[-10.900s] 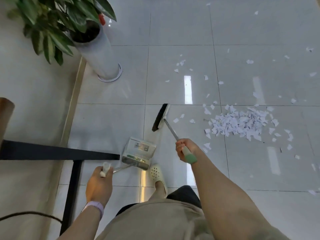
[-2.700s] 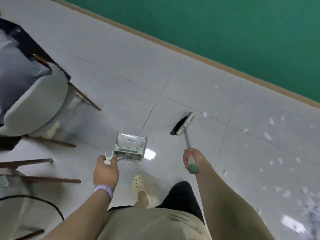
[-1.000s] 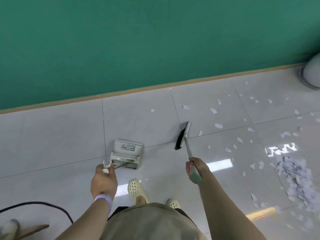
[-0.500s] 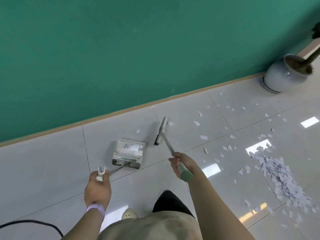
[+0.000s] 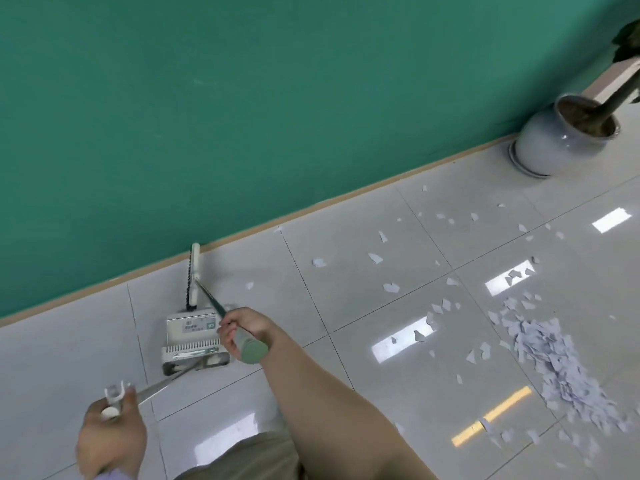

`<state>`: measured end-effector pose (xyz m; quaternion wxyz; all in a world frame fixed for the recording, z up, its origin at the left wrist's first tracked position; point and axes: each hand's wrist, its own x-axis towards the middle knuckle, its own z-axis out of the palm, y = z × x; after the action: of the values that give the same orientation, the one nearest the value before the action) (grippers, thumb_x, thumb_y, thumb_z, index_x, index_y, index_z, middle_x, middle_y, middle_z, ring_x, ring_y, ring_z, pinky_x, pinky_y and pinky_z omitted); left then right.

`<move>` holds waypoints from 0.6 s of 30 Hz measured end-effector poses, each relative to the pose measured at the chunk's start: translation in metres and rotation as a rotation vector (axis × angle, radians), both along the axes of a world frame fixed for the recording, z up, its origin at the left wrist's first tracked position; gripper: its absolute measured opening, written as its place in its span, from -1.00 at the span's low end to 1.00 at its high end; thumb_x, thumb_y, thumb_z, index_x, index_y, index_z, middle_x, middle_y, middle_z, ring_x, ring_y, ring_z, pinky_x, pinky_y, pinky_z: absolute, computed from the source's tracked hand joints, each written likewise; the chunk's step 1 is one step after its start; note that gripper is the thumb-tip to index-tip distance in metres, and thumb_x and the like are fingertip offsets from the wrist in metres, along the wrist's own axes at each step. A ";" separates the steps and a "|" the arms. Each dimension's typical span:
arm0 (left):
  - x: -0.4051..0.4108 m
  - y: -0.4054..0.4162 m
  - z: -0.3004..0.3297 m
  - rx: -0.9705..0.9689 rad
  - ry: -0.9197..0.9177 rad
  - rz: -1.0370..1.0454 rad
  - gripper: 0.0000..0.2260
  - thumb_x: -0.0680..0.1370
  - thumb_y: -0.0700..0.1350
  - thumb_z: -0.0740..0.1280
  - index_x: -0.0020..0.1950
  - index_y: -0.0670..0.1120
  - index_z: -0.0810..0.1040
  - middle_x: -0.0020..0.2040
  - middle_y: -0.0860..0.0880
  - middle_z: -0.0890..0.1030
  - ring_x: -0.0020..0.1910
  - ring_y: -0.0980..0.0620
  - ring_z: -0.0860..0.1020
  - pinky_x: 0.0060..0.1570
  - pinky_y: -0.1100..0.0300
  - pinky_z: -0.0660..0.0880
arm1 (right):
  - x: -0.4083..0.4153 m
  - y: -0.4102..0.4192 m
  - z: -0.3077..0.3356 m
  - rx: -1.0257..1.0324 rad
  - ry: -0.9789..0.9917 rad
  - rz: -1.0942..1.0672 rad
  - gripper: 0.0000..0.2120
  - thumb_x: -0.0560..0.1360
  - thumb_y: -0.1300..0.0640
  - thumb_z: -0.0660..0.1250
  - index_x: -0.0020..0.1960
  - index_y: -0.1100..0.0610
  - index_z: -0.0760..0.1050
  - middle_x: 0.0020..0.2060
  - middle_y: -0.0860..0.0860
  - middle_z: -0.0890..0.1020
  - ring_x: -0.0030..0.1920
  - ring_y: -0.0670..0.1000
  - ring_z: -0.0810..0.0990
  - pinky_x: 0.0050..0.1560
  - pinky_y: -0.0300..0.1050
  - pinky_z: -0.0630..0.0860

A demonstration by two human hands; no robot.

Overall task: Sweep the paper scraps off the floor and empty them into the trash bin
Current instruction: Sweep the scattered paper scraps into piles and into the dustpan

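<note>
Gathered into a pile point(image 5: 557, 368) but unscooped, strays left; broom point(image 5: 194, 278) gripped right point(image 5: 242, 332), dustpan point(image 5: 194, 341) handle gripped left point(image 5: 110, 434).

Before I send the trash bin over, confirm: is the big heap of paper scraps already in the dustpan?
No: the heap of white paper scraps lies on the glossy tiled floor, far from the grey dustpan.

Open floor point(image 5: 398, 341) to the right; green wall point(image 5: 242, 116) and plant pot point(image 5: 554, 143) bound it

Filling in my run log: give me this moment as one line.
left hand grips dustpan handle | right hand grips broom | broom head by wall | scrap pile unswept, right
</note>
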<state>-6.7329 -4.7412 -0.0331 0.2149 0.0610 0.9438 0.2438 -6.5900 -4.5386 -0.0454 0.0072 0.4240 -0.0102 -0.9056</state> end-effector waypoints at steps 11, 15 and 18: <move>0.014 0.049 0.007 -0.029 0.095 0.005 -0.60 0.52 0.35 0.23 0.04 0.03 0.46 -0.17 -0.13 0.60 -0.21 -0.27 0.58 -0.17 -0.20 0.62 | 0.067 0.068 -0.054 -0.076 -0.019 -0.256 -0.74 0.63 0.27 0.10 -0.24 0.13 0.28 -0.60 -0.03 0.33 -0.68 -0.11 0.35 -0.65 -0.33 0.38; 0.026 0.080 0.005 0.007 0.061 -0.043 -0.70 0.59 0.23 0.26 0.07 0.00 0.47 -0.13 -0.15 0.59 -0.13 -0.26 0.55 -0.07 -0.13 0.58 | 0.145 0.081 -0.068 -0.155 -0.107 -0.436 -0.77 0.62 0.26 0.10 -0.21 0.14 0.28 -0.58 -0.01 0.35 -0.67 -0.10 0.37 -0.67 -0.32 0.36; 0.035 0.110 -0.007 0.057 0.013 -0.087 -0.71 0.62 0.14 0.28 0.08 -0.09 0.49 -0.05 -0.21 0.60 -0.08 -0.26 0.52 0.03 -0.06 0.48 | 0.197 0.074 -0.066 -0.203 -0.139 -0.628 -0.82 0.60 0.27 0.13 -0.19 0.15 0.29 -0.56 0.01 0.38 -0.66 -0.08 0.39 -0.67 -0.29 0.40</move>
<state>-6.6975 -4.6312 -0.0404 0.2174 0.1097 0.9343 0.2604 -6.3930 -4.4649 -0.1111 -0.2307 0.4582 -0.2308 -0.8268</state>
